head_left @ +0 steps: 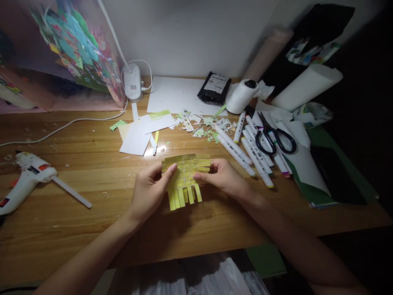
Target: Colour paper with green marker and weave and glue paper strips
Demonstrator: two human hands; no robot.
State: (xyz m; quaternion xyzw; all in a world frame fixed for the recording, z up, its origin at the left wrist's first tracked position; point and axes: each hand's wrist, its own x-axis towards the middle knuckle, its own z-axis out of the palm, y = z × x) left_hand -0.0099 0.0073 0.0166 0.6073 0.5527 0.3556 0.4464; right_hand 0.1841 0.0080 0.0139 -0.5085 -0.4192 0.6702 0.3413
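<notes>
Fingers of left hand (150, 186) and right hand (222, 176) pinch opposite side edges of woven yellow paper-strip mat (186, 176); mat between hands, near table (92, 229) edge; loose strip ends point near; markers (248, 149) right; glue gun (24, 180) far left.

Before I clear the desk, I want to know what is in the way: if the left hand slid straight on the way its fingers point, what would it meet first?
The left hand points rightward, already touching the woven yellow paper mat; beyond it, probably the right hand.
</notes>
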